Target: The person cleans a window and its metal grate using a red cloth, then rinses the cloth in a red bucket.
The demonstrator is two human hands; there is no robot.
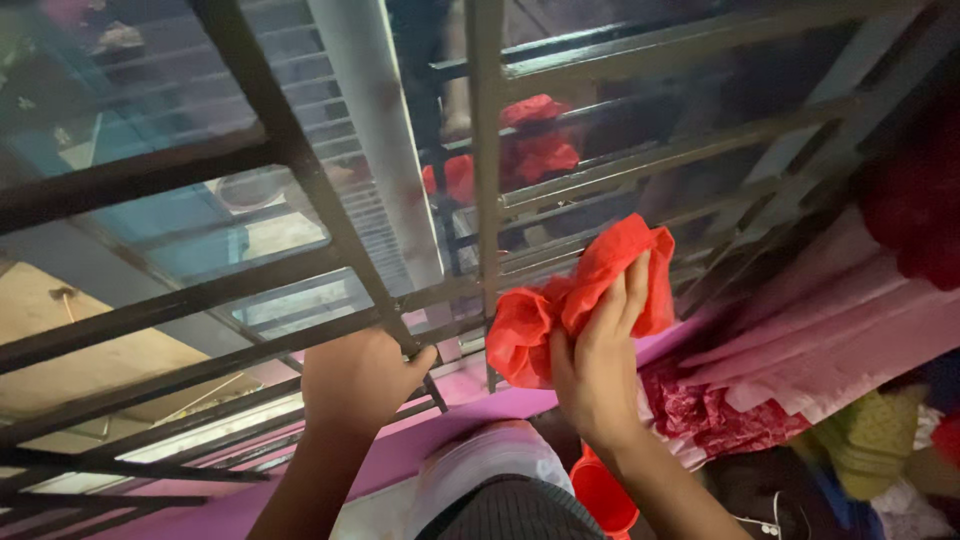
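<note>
Pink window sill point(500, 405) under black barred grille point(330, 250), pink and red cloths point(790, 370) heaped at its right

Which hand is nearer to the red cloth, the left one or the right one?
Right. The right hand presses the red cloth against the window grille; the left hand grips a bar, apart from the cloth.

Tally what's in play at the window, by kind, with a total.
Hands: 2, left hand gripping a bar of the grille, right hand pressing the cloth
Red cloth: 1
Window grille: 1
Red cup: 1
Total: 5
</note>
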